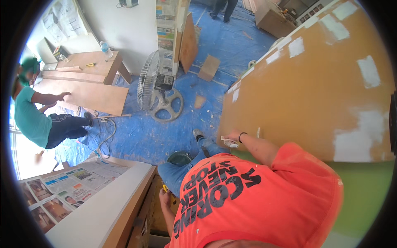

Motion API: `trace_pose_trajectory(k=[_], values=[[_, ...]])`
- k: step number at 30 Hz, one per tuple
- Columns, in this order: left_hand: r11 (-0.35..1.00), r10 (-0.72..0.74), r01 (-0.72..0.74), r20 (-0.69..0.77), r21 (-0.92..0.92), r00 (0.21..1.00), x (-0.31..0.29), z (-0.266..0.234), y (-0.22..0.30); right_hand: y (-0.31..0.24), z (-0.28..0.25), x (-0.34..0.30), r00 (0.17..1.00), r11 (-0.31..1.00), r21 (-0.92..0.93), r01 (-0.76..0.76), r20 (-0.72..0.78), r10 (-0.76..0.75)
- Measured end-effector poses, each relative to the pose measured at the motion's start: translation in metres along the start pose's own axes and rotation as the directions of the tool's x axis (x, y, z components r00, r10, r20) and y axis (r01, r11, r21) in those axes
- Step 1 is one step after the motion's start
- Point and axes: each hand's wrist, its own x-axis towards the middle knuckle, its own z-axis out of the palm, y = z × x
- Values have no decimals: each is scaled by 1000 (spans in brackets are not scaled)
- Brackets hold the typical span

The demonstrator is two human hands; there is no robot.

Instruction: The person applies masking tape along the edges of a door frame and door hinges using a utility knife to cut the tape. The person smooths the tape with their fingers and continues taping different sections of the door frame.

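Note:
My right hand (235,136), with a dark band at the wrist, is at the near left edge of a large brown panel (285,103) patched with white. Its fingers are closed on a small coil of white strip (230,143), whose exact kind I cannot make out. Low on my left side, my left hand (165,198) grips a small yellow tool (166,188) beside an open wooden cabinet (159,206). Most of that tool is hidden by the hand. Below my bent legs stands a dark bucket (180,158).
A grey pedestal fan (151,80) stands ahead on blue floor sheeting (136,138). At left a co-worker in teal (33,118) handles a wooden board (97,97) by a workbench (93,62). Cables (109,132) lie on the floor. A newspaper-covered white surface (82,186) is near left.

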Motion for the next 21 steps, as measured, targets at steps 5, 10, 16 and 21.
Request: trace_pose_trajectory(k=[5,10,16,21], values=[[998,-13,2,-174,-61,985,91,19,6,6,-45,163,958,992,-75,97,278,-73],[938,-52,-81,-365,-338,930,126,115,38,22,-65,285,979,964,186,192,39,-202],[993,-113,115,-99,10,989,179,227,115,79,-76,298,998,919,394,-17,62,-8],[959,-43,10,109,283,993,257,306,208,103,-108,306,994,859,503,-92,-11,112]])
